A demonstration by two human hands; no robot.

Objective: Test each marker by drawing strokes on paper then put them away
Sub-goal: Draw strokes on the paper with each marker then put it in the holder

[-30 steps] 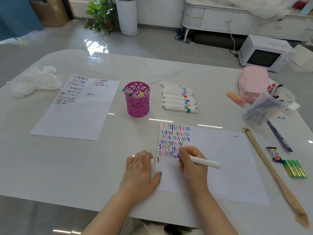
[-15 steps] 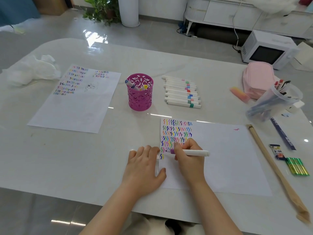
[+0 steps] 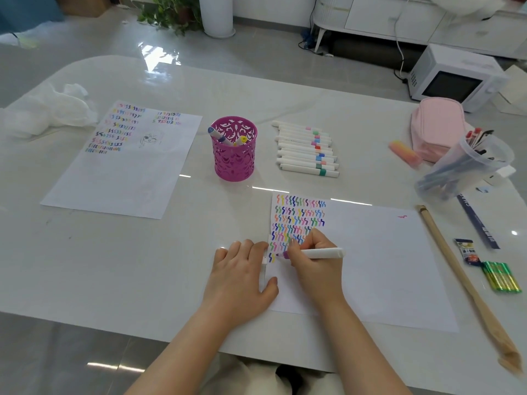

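My right hand (image 3: 312,265) grips a white marker (image 3: 322,253) with a purple tip, and the tip touches the near sheet of paper (image 3: 385,266) at the lower left end of its rows of coloured squiggles. My left hand (image 3: 239,277) lies flat on the table at that sheet's left edge, with a small white cap (image 3: 265,259) showing under its fingers. A pink openwork pen holder (image 3: 235,158) with two markers in it stands behind the sheet. Several capped white markers (image 3: 305,149) lie in a row to the holder's right.
A second sheet with squiggles (image 3: 122,166) lies at the left, crumpled tissue (image 3: 42,115) beyond it. On the right are a pink pencil case (image 3: 436,126), a tipped clear cup of pens (image 3: 467,166), a pink eraser (image 3: 405,152), a ruler (image 3: 479,223), a long wooden stick (image 3: 462,277) and a green packet (image 3: 502,277).
My right hand has slid left along the bottom row of squiggles and the marker now lies flatter. My left hand has stayed at the sheet's edge.
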